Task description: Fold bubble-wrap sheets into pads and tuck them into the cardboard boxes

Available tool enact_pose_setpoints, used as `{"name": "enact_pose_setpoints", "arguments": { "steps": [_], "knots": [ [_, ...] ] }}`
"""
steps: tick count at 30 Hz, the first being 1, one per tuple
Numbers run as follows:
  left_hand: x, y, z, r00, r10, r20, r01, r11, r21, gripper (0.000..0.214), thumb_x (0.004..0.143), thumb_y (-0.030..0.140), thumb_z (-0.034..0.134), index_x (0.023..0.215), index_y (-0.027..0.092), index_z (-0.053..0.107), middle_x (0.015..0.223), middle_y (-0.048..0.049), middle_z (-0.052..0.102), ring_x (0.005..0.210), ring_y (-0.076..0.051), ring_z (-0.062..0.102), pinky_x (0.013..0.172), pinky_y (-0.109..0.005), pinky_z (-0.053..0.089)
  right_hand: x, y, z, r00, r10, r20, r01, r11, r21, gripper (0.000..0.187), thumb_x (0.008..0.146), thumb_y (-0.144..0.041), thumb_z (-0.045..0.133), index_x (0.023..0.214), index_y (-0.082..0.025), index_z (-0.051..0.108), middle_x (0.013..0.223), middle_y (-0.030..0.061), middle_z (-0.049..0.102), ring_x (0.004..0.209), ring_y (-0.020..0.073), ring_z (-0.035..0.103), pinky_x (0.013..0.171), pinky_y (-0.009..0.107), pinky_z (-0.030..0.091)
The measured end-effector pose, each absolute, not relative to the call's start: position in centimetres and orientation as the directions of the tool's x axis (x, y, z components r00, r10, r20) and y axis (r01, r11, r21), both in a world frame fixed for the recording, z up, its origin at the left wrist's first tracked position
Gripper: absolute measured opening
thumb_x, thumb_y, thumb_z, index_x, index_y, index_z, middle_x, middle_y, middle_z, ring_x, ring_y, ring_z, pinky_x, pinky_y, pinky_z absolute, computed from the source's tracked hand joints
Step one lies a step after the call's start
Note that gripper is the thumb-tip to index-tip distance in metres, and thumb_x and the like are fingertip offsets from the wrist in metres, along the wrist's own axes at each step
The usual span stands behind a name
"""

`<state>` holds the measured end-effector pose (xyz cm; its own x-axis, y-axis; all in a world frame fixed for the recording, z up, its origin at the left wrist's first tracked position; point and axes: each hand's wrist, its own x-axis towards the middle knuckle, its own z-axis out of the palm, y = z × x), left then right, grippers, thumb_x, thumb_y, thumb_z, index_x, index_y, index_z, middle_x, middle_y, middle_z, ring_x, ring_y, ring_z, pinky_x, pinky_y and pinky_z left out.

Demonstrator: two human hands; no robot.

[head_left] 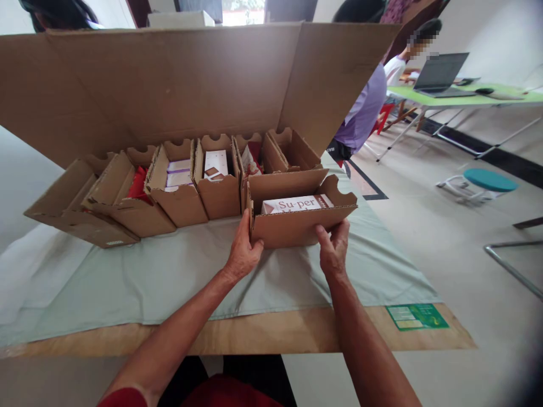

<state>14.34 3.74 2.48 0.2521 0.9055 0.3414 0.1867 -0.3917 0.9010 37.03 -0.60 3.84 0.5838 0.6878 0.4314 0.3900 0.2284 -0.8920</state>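
A small open cardboard tray (297, 225) rests on a pale green cloth (148, 282) in front of me. Inside it lies a white and maroon packet (297, 204) printed "Su-per". My left hand (244, 249) grips the tray's front left corner, fingers curled round it. On the front right corner my right hand (334, 249) pinches the cardboard wall. Just behind stand several more cardboard trays (178, 186) in a row, some with white or red packets in them.
A large cardboard sheet (169, 85) stands upright behind the trays. The cloth lies on a brown board (297, 333) on the floor. To the right are a seated person (365, 113), a green table (466, 99) with a laptop (441, 73), and a teal stool (487, 181).
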Motion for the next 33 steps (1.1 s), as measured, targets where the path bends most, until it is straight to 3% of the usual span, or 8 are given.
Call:
{"name": "enact_pose_setpoints", "arguments": {
  "steps": [5, 10, 14, 19, 23, 25, 27, 33],
  "knots": [
    [13.1, 3.0, 1.9, 0.302, 0.896, 0.327, 0.269, -0.409, 0.872, 0.085, 0.085, 0.018, 0.056, 0.163, 0.021, 0.022, 0.164, -0.0153, 0.04, 0.152, -0.029, 0.038, 0.127, -0.053, 0.031, 36.9, -1.6, 3.4, 0.618, 0.703, 0.352, 0.403, 0.101, -0.91, 0.068, 0.082, -0.054, 0.066, 0.139, -0.021, 0.049, 0.137, 0.0132, 0.058, 0.126, 0.0297, 0.055, 0.111, 0.052, 0.039],
    [7.8, 0.2, 2.5, 0.314, 0.928, 0.199, 0.679, -0.367, 0.636, 0.067, 0.087, 0.027, 0.062, 0.151, 0.014, 0.047, 0.161, -0.0212, 0.043, 0.153, -0.035, 0.036, 0.126, -0.056, 0.029, 34.3, -6.5, 3.0, 0.646, 0.647, 0.406, 0.516, 0.022, -0.857, 0.071, 0.083, -0.05, 0.067, 0.145, -0.02, 0.051, 0.147, 0.0172, 0.054, 0.134, 0.037, 0.053, 0.107, 0.058, 0.043],
    [3.5, -2.6, 2.7, 0.348, 0.937, 0.023, 0.839, -0.322, 0.438, 0.055, 0.092, 0.038, 0.064, 0.14, 0.012, 0.059, 0.159, -0.023, 0.045, 0.152, -0.04, 0.035, 0.124, -0.06, 0.026, 30.6, -7.8, 1.5, 0.381, 0.846, 0.373, 0.626, 0.062, -0.778, 0.053, 0.09, -0.056, 0.059, 0.131, -0.022, 0.064, 0.149, 0.0157, 0.056, 0.135, 0.0388, 0.054, 0.104, 0.058, 0.048],
    [1.4, -8.8, 2.5, 0.565, 0.824, 0.032, 0.725, -0.515, 0.458, 0.06, 0.096, 0.047, 0.06, 0.148, 0.018, 0.053, 0.165, -0.0185, 0.038, 0.156, -0.039, 0.027, 0.125, -0.064, 0.02, 24.0, -4.6, -1.7, -0.167, 0.921, 0.351, 0.726, 0.356, -0.589, 0.053, 0.089, -0.063, 0.051, 0.114, -0.02, 0.07, 0.132, 0.018, 0.067, 0.12, 0.0378, 0.064, 0.095, 0.056, 0.053],
    [-3.5, -11.8, 3.5, 0.786, 0.614, 0.071, 0.41, -0.603, 0.684, 0.042, 0.089, 0.045, 0.071, 0.127, 0.027, 0.071, 0.137, -0.007, 0.07, 0.139, -0.029, 0.056, 0.117, -0.043, 0.043, 20.2, -3.8, -2.6, -0.282, 0.909, 0.307, 0.822, 0.394, -0.412, 0.049, 0.092, -0.056, 0.043, 0.114, -0.022, 0.071, 0.134, 0.0169, 0.067, 0.121, 0.0384, 0.063, 0.092, 0.059, 0.051],
    [-8.5, -11.2, 4.4, 0.646, 0.754, 0.119, 0.406, -0.471, 0.783, 0.034, 0.089, 0.039, 0.07, 0.122, 0.031, 0.073, 0.117, -0.0022, 0.078, 0.115, -0.023, 0.072, 0.101, -0.034, 0.055, 19.3, -4.2, -2.5, -0.288, 0.903, 0.32, 0.848, 0.396, -0.354, 0.048, 0.094, -0.052, 0.041, 0.118, -0.022, 0.07, 0.138, 0.0167, 0.064, 0.127, 0.0381, 0.059, 0.096, 0.06, 0.048],
    [-14.6, -9.4, 5.3, 0.185, 0.962, 0.203, 0.643, -0.274, 0.715, 0.033, 0.086, 0.03, 0.07, 0.119, 0.028, 0.074, 0.118, -0.0041, 0.078, 0.111, -0.023, 0.072, 0.1, -0.037, 0.056, 18.9, -4.7, -2.3, -0.289, 0.899, 0.329, 0.855, 0.397, -0.333, 0.049, 0.095, -0.051, 0.04, 0.12, -0.021, 0.069, 0.14, 0.0167, 0.063, 0.129, 0.0375, 0.058, 0.098, 0.059, 0.047],
    [-30.9, -3.2, 6.9, -0.488, 0.834, 0.257, 0.799, 0.308, 0.516, 0.046, 0.084, 0.018, 0.062, 0.13, 0.014, 0.065, 0.143, -0.0188, 0.059, 0.141, -0.036, 0.046, 0.121, -0.056, 0.032, 19.1, -4.4, -2.6, -0.287, 0.89, 0.354, 0.859, 0.403, -0.316, 0.054, 0.096, -0.058, 0.037, 0.116, -0.02, 0.071, 0.136, 0.0172, 0.066, 0.124, 0.0382, 0.062, 0.095, 0.058, 0.048]
  ]
}}
